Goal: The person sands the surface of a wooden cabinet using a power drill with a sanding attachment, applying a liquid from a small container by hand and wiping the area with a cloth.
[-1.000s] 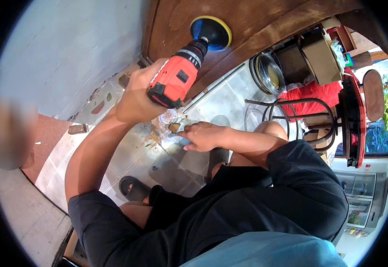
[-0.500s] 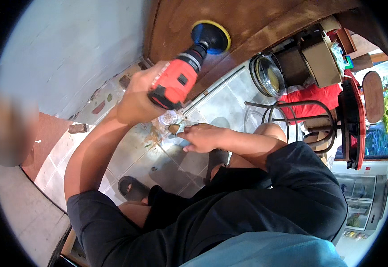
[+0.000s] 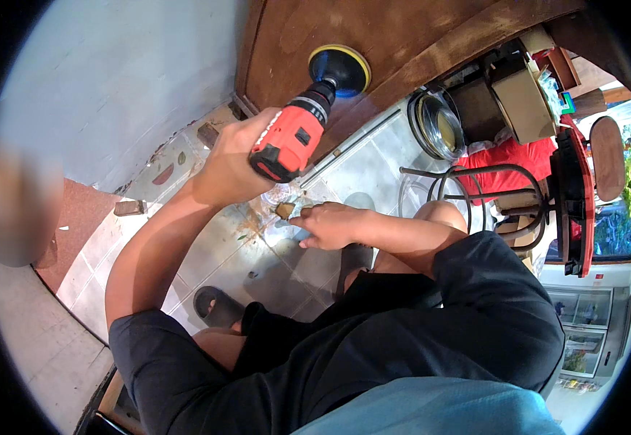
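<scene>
My left hand [image 3: 232,163] is wrapped around the grip of a red and black cordless drill [image 3: 290,141]. A round black disc pad [image 3: 341,70] with a yellow rim is mounted in the drill's chuck. The pad lies against a brown wooden panel [image 3: 402,32], or very close to it. My right hand [image 3: 330,223] is held low over the tiled floor, its fingers loosely bent and apart. Just beyond its fingertips appears a small brown chunk [image 3: 284,210]; contact between them is unclear. I see no object in the right palm, though part of it is hidden.
A pale wall [image 3: 149,80] rises at the left. Debris and dust [image 3: 254,225] litter the floor tiles, and a small block [image 3: 130,208] lies near the wall. To the right stand a metal-framed chair [image 3: 475,174], coiled tubing [image 3: 435,123] and a cardboard box [image 3: 522,101].
The drill and its pad have shifted slightly down along the panel, with my left hand still on the grip. My right hand has hardly moved.
</scene>
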A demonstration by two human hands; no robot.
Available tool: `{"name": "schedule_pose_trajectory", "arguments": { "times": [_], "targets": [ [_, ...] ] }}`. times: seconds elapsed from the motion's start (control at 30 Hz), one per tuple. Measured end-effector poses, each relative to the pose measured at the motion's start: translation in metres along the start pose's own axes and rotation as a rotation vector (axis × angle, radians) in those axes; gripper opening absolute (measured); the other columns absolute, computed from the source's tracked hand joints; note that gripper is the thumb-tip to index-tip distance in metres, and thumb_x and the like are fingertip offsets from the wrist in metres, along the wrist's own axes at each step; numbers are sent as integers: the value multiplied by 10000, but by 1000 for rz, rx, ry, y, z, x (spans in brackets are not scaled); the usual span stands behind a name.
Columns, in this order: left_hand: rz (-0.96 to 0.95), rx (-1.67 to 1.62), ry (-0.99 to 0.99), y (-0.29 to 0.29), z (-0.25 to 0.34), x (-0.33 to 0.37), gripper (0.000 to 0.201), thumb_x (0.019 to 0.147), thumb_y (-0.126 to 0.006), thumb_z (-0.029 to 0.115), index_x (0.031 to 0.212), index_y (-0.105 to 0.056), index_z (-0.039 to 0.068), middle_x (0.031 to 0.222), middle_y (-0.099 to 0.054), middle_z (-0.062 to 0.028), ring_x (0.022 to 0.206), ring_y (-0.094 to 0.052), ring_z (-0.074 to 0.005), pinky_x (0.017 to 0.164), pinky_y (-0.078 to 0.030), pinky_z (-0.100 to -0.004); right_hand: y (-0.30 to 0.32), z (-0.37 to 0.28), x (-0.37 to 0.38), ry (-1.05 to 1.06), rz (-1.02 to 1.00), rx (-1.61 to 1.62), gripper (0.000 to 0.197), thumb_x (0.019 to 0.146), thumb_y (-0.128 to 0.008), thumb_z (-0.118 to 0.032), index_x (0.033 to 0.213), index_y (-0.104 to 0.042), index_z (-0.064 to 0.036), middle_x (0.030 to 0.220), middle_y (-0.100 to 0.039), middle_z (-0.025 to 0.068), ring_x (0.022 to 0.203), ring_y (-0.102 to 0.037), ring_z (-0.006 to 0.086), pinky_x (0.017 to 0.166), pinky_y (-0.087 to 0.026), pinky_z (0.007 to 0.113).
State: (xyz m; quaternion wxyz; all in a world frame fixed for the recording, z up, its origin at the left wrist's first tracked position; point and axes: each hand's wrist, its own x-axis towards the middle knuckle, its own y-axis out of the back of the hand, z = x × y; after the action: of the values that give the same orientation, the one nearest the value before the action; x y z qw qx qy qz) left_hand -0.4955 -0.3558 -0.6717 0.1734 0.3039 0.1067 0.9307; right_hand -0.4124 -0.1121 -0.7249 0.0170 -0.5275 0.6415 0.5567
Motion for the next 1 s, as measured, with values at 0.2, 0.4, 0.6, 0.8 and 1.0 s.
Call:
{"name": "schedule_pose_trajectory", "arguments": {
  "times": [0.2, 0.4, 0.6, 0.8, 1.0],
  "targets": [
    [28, 30, -57, 4, 3, 4, 474, 793, -833, 70, 1234, -666, 27, 947, -746, -195, 881, -744, -397, 807, -581, -404, 1, -1, 0, -6, -15, 30, 617, 1008, -658, -374, 1462, -543, 28, 1190, -685, 275, 1122, -680, 456, 984, -539, 514],
    [32, -36, 27, 6, 0, 4, 493, 762, -831, 53, 1227, -669, 28, 937, -739, -177, 812, -728, -364, 784, -574, -371, -1, 1, 0, 19, 25, 18, 610, 1011, -653, -371, 1463, -541, 24, 1190, -683, 271, 1129, -677, 449, 990, -535, 513],
    [11, -32, 0, 2, -8, 2, 493, 759, -833, 58, 1223, -669, 28, 929, -741, -188, 818, -727, -371, 782, -575, -380, 5, -5, -2, 3, 13, 9, 610, 1007, -657, -375, 1462, -546, 16, 1188, -682, 258, 1125, -675, 449, 990, -532, 516],
    [-8, 88, -85, 6, -17, -3, 472, 777, -830, 76, 1220, -673, 29, 914, -738, -198, 847, -734, -388, 792, -574, -385, 3, -2, -2, -4, 4, 11, 616, 1009, -653, -381, 1467, -538, 15, 1204, -681, 266, 1136, -676, 453, 997, -532, 513],
    [-28, 75, 71, 11, -18, -3, 388, 826, -795, 52, 1195, -678, 39, 974, -726, -161, 852, -709, -304, 813, -567, -362, -1, -4, -3, -7, 2, 5, 617, 1011, -654, -384, 1470, -536, 11, 1220, -682, 261, 1132, -679, 456, 995, -536, 522]
  ]
}}
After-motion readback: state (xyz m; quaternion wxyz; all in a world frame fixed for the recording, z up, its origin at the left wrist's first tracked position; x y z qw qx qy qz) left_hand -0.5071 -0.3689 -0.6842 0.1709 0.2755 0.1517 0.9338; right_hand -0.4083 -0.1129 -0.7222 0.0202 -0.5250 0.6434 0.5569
